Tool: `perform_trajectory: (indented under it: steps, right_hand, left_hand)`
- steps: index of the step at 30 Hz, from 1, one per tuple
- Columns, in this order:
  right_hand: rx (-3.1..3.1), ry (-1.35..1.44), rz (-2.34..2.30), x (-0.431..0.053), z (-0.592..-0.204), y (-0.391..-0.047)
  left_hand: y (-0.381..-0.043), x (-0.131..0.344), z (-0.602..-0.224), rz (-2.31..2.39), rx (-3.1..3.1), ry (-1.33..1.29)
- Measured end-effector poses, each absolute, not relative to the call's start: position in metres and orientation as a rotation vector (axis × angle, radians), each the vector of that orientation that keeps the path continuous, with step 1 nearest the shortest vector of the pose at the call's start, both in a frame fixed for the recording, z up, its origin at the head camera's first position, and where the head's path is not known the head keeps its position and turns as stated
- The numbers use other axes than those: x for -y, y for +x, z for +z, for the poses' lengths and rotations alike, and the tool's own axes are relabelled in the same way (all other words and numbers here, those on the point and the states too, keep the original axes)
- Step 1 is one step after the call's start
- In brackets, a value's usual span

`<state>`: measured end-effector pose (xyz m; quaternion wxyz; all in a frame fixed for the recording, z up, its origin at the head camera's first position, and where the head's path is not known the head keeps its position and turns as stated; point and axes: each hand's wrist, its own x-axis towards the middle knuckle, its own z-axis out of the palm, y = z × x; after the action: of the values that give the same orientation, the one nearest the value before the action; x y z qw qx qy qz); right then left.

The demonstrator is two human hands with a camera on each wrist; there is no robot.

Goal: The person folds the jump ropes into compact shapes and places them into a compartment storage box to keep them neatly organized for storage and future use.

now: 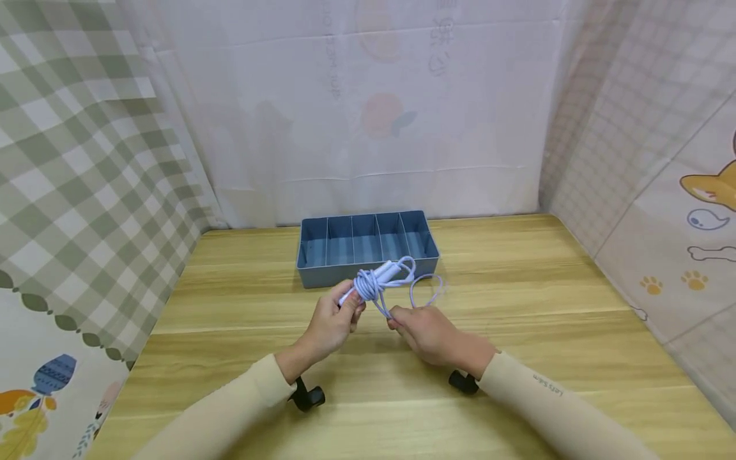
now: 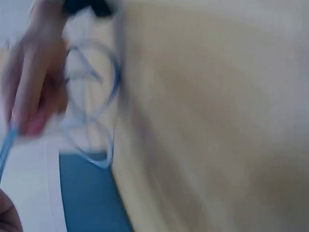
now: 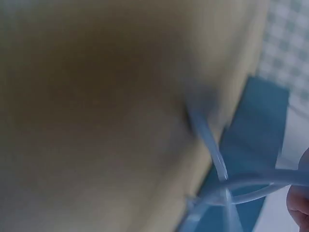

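Note:
A pale lilac jump rope (image 1: pixel 366 285) with white handles (image 1: pixel 386 273) is held up over the table, its cord wound several times around the handles. My left hand (image 1: pixel 333 318) grips the lower end of this bundle, thumb over the windings. To its right, my right hand (image 1: pixel 428 333) pinches a length of the cord that runs from the bundle. A loose loop of cord (image 1: pixel 411 295) rises behind the right hand. In the left wrist view, blurred loops (image 2: pixel 115 82) hang beside the right hand (image 2: pixel 41 82). Cord strands (image 3: pixel 212 147) cross close to the right wrist camera.
Behind the hands stands a blue-grey box (image 1: pixel 328 276) with several compartments in a row, partly covered by the rope in the head view. The wooden table (image 1: pixel 506 275) ends at a white curtain (image 1: pixel 264 140); patterned cloths hang at both sides.

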<state>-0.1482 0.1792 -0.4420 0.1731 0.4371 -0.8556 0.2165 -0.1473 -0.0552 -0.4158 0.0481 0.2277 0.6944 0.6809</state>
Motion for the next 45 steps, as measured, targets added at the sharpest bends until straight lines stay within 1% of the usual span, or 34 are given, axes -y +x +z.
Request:
perform_trajectory:
  steps: [3,11,16,21,25,28,33,39,42,45]
  right_hand:
    - [2.414,1.266,0.614,-0.177,-0.444,-0.141]
    - [2.267,1.265,0.465,-0.174,-0.431,-0.129]
    - [2.233,1.322,0.315,-0.175,-0.415,-0.122]
    - [2.182,1.385,0.177,-0.178,-0.397,-0.122]
    - [2.159,1.420,0.094,-0.185,-0.382,-0.129]
    - [2.143,1.432,0.058,-0.191,-0.374,-0.138]
    - [2.114,1.477,0.078,-0.201,-0.366,-0.157]
    - [2.105,1.550,0.185,-0.206,-0.371,-0.178]
    - [2.101,1.562,0.263,-0.206,-0.381,-0.184]
    - [2.103,1.551,0.369,-0.206,-0.395,-0.188]
  left_hand:
    - [-0.154,0.059,-0.419,2.041,-2.319,0.629]
    - [-0.161,0.066,-0.431,1.856,-2.664,0.656]
    - [-0.164,0.068,-0.435,1.646,-2.835,0.776]
    - [-0.163,0.071,-0.435,1.297,-2.947,0.814]
    - [-0.160,0.072,-0.432,1.063,-2.845,0.935]
    - [-0.156,0.072,-0.429,1.002,-2.708,1.067]
    - [-0.150,0.073,-0.427,1.089,-2.451,1.253]
    - [-0.145,0.071,-0.428,1.372,-2.104,1.413]
    - [-0.142,0.068,-0.428,1.528,-1.922,1.448]
    - [-0.139,0.067,-0.427,1.651,-1.793,1.400]
